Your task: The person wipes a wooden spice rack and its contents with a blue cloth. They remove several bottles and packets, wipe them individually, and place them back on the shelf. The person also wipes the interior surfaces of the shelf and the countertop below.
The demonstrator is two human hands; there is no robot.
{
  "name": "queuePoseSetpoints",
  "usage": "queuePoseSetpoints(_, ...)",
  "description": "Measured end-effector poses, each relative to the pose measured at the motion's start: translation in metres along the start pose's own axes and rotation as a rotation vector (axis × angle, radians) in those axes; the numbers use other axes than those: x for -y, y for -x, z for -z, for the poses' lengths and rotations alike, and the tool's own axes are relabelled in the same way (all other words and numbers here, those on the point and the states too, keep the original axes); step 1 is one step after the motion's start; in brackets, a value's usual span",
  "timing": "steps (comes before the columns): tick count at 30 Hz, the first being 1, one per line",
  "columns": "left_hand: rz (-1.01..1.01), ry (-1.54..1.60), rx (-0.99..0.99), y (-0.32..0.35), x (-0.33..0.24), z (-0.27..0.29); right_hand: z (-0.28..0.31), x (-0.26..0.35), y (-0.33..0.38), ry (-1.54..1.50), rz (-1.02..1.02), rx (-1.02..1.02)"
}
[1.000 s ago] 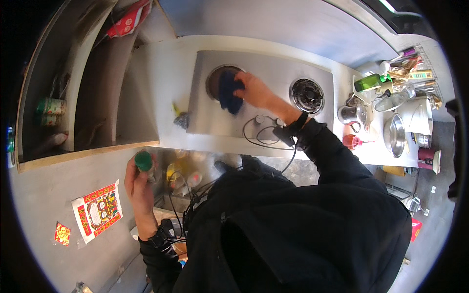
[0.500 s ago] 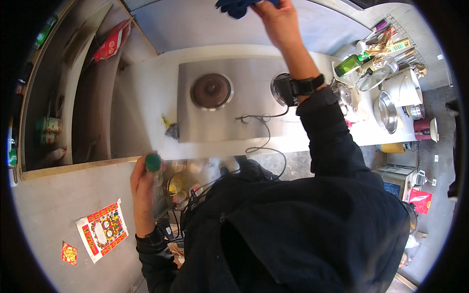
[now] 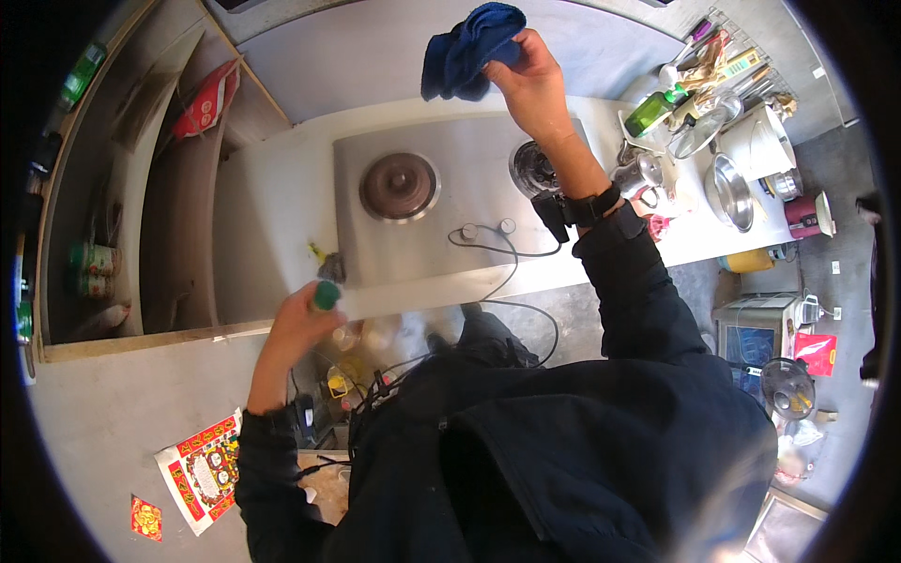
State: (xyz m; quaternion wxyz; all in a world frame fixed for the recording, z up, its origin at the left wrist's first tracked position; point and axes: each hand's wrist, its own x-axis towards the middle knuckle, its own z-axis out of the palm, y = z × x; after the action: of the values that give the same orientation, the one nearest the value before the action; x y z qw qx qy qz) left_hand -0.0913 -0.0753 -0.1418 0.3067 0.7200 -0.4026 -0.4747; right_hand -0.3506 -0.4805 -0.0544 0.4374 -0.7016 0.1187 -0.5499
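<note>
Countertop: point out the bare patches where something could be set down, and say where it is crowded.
The countertop is bare left of the steel stove, up to the shelf unit. The steel between the left burner and right burner is also free. Right of the stove, it is crowded with a kettle, a bowl, a green bottle and utensils.

soft blue cloth (image 3: 465, 49), brushed metal cooktop (image 3: 465, 202), glossy green plastic cap (image 3: 326, 295).
</note>
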Motion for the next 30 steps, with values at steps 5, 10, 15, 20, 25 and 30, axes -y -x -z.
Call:
queuePoseSetpoints(5,0.155,0.114,0.417,-0.097,-0.027,-0.049,0.006,-0.024,-0.007,-0.059,-0.088,-0.052)
queuePoseSetpoints(10,0.275,0.637,0.394,-0.177,-0.016,-0.154,0.011,-0.036,-0.003,-0.267,-0.192,-0.085)
queuePoseSetpoints(15,0.124,0.633,0.291,-0.228,-0.026,-0.189,0.029,-0.021,0.017,-0.095,-0.294,-0.184)
queuePoseSetpoints(20,0.048,-0.055,0.824,-0.206,-0.076,-0.173,0.09,0.022,0.058,-0.148,-0.373,-0.21)
queuePoseSetpoints(25,0.137,-0.198,1.16,-0.153,-0.074,-0.183,0.156,0.105,0.111,-0.333,-0.198,-0.178)
queuePoseSetpoints(30,0.03,-0.025,1.195,-0.137,-0.076,-0.19,0.199,0.208,0.182,-0.217,-0.218,-0.255)
